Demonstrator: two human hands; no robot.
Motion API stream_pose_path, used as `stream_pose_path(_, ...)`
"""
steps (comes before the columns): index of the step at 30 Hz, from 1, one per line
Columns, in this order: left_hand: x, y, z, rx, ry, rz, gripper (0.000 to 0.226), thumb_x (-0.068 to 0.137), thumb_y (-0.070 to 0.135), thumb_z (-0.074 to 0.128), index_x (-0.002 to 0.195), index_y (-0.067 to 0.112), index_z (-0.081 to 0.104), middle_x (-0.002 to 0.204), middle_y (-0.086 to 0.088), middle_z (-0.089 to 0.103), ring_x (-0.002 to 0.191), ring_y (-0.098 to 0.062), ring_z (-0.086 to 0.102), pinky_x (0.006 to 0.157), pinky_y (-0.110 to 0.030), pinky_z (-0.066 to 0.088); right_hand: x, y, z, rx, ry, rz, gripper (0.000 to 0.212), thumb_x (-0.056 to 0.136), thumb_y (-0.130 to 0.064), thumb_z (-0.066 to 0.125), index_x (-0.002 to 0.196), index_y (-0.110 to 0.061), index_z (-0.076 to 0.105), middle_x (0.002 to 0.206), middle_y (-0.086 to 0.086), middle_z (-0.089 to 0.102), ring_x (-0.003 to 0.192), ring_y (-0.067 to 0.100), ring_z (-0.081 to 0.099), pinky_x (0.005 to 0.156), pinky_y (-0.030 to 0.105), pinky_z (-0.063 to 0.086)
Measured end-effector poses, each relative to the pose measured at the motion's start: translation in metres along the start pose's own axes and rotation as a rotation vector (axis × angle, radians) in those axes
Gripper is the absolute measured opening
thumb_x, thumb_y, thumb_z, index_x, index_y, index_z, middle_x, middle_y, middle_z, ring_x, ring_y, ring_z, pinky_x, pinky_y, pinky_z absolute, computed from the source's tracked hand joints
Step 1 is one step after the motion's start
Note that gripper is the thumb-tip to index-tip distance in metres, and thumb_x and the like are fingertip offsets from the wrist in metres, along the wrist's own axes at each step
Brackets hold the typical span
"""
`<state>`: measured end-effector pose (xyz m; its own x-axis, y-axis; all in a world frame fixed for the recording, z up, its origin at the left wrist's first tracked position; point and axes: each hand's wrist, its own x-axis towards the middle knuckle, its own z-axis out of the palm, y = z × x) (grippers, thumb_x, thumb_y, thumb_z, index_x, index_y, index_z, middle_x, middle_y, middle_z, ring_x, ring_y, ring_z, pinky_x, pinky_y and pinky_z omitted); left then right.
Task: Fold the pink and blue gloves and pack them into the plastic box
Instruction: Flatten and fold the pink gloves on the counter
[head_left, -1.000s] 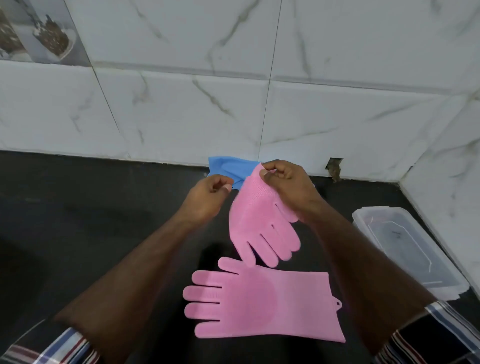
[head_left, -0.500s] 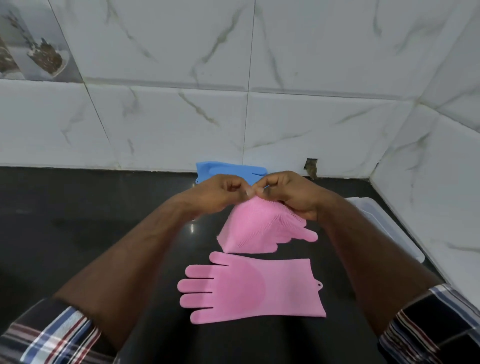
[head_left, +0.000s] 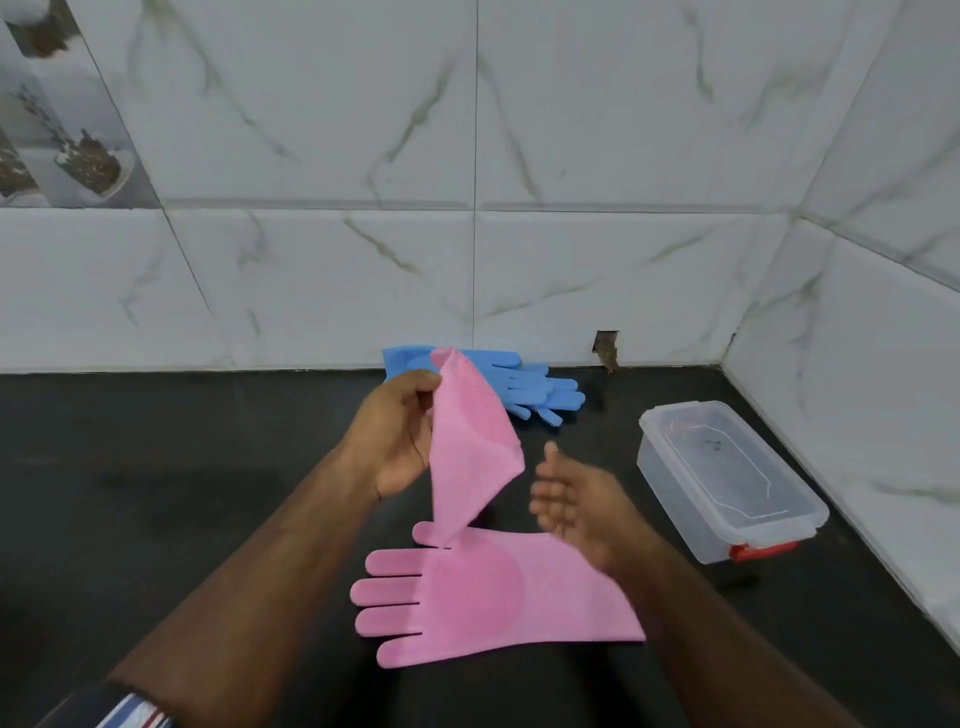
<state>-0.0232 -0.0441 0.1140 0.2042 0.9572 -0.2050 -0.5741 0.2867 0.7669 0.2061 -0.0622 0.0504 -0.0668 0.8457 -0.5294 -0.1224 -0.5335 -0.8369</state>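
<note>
My left hand (head_left: 395, 436) pinches a folded pink glove (head_left: 470, 447) near its top, and the glove hangs down above the counter. A second pink glove (head_left: 493, 597) lies flat on the black counter below it, fingers pointing left. My right hand (head_left: 571, 499) hovers just right of the hanging glove, fingers relaxed, holding nothing. Blue gloves (head_left: 524, 384) lie stacked at the back against the wall, partly hidden by the held glove. The clear plastic box (head_left: 727, 478) stands lidless on the right with a red latch at its near end.
White marble-look tiled walls close off the back and the right side, meeting in a corner behind the box. A small hole (head_left: 607, 351) shows in the back wall at counter level. The black counter (head_left: 156, 493) stretches out to the left.
My right hand has let go of the pink glove and drawn back to the right. The left hand alone holds it, now hanging lower. The blue gloves and the box have come into fuller view.
</note>
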Motion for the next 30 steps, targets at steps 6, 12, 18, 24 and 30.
stream_pose_path(6, -0.022, -0.034, -0.005, -0.260, -0.107, -0.047, 0.027, 0.089, 0.017, 0.047, 0.103, 0.008, 0.068, 0.088, -0.007, 0.073, 0.076, -0.021, 0.071, 0.070, -0.032, 0.058, -0.017, 0.009, 0.018, 0.479, -0.367, 0.076, 0.065, 0.089, -0.058, 0.055, 0.128, -0.007, 0.061, 0.128, 0.017, 0.064, 0.123, 0.032, 0.058, 0.111, 0.050, 0.037)
stream_pose_path(12, -0.034, -0.043, -0.026, 0.004, -0.091, -0.016, 0.025, 0.079, 0.015, 0.058, 0.099, 0.004, 0.068, 0.101, -0.014, 0.066, 0.084, -0.024, 0.063, 0.072, -0.037, 0.052, -0.020, -0.018, 0.007, 0.560, -0.413, -0.162, 0.037, 0.096, -0.007, 0.053, 0.132, -0.007, 0.055, 0.129, 0.016, 0.064, 0.120, 0.031, 0.060, 0.100, 0.047, 0.049)
stream_pose_path(18, -0.032, -0.017, -0.008, 0.289, 0.036, -0.054, 0.044, 0.093, 0.047, 0.058, 0.123, 0.015, 0.065, 0.109, -0.014, 0.074, 0.085, -0.027, 0.068, 0.074, -0.038, 0.054, -0.022, -0.029, -0.004, 0.429, -0.529, -0.261, 0.057, 0.079, 0.003, 0.063, 0.135, -0.006, 0.053, 0.135, 0.020, 0.057, 0.125, 0.037, 0.055, 0.101, 0.056, 0.045)
stream_pose_path(24, -0.031, -0.011, 0.010, 0.316, 0.037, -0.010, 0.038, 0.096, 0.017, 0.062, 0.134, 0.017, 0.058, 0.104, -0.001, 0.074, 0.074, -0.013, 0.068, 0.063, -0.031, 0.058, -0.028, -0.034, -0.005, 0.433, -0.477, -0.210, 0.091, 0.057, -0.021, 0.092, 0.137, -0.006, 0.051, 0.135, 0.017, 0.059, 0.124, 0.032, 0.057, 0.097, 0.044, 0.051)
stream_pose_path(30, -0.037, -0.009, 0.023, 0.218, 0.008, -0.006, 0.018, 0.098, 0.022, 0.058, 0.105, 0.010, 0.069, 0.091, -0.005, 0.075, 0.072, -0.016, 0.072, 0.059, -0.030, 0.058, -0.031, -0.037, -0.009, 0.368, -0.302, -0.157, 0.066, 0.078, -0.038, 0.078, 0.135, -0.014, 0.054, 0.133, 0.017, 0.060, 0.124, 0.035, 0.057, 0.096, 0.052, 0.051)
